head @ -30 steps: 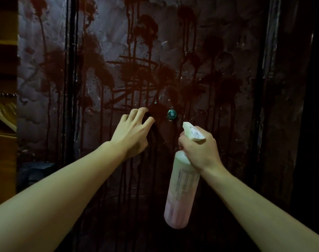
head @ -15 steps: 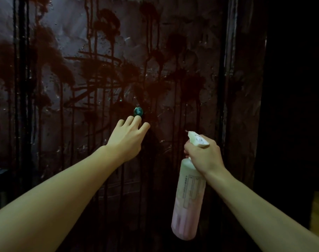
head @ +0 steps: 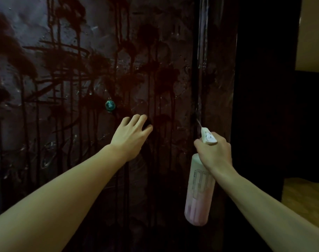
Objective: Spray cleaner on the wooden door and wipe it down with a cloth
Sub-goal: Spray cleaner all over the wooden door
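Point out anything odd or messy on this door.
The wooden door is covered in dark wet blotches with long drips running down. No cloth is plainly visible: the left hand has something dark under its fingertips, too dim to identify. The right hand grips the spray bottle.

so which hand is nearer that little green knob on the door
Left. The left hand is on the door just below and right of the green knob. The right hand grips the spray bottle much farther right, near the door's edge.

place: home interior | cues: dark wooden door (head: 100, 70), wood floor (head: 304, 197), plain wall (head: 313, 33)
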Tool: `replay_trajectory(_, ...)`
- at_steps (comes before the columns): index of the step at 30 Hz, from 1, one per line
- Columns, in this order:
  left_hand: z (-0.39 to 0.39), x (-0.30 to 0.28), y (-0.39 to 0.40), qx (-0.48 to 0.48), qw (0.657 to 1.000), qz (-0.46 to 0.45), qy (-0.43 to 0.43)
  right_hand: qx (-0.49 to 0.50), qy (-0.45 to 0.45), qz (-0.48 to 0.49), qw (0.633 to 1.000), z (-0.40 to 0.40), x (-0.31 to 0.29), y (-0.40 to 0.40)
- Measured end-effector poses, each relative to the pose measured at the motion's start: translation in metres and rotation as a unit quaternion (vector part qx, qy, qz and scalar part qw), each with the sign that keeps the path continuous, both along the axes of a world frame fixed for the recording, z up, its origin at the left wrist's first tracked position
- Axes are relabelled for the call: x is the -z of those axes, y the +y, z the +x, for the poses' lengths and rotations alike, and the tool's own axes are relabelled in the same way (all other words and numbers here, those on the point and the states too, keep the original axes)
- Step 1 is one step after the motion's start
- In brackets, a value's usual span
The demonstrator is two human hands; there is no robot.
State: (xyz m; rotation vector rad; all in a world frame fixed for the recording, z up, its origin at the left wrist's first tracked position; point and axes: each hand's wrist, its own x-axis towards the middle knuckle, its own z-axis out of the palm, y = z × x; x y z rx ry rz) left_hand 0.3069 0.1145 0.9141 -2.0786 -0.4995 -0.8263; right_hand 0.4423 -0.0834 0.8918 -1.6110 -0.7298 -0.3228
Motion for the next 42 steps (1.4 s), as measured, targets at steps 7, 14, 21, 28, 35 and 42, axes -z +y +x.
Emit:
replay_trajectory(7,-0.005,0.01,0.003,0.002,1.0,-0.014,-0.008,-0.105,-0.018,-0.043,0.993,0.001,0.016,0.007)
replay_trajectory(14,-0.057,0.024,0.017,-0.044,0.998,-0.032,-0.004,-0.154,-0.083,-0.099,0.979,-0.033,0.038,0.043)
replay_trajectory(21,-0.117,0.04,0.034,-0.139,0.986,-0.077,-0.048,-0.28,-0.076,-0.111,0.951,-0.078,0.053,0.084)
replay_trajectory(28,-0.172,0.059,0.045,-0.174,0.969,-0.174,-0.031,-0.309,-0.073,-0.099,0.943,-0.136,0.065,0.125)
replay_trajectory(35,-0.218,0.073,0.051,-0.205,0.952,-0.227,-0.02,-0.392,-0.047,-0.1,0.913,-0.184,0.075,0.153)
replay_trajectory(42,-0.26,0.09,0.061,-0.243,0.938,-0.246,-0.015,-0.371,-0.072,-0.122,0.918,-0.22,0.085,0.175)
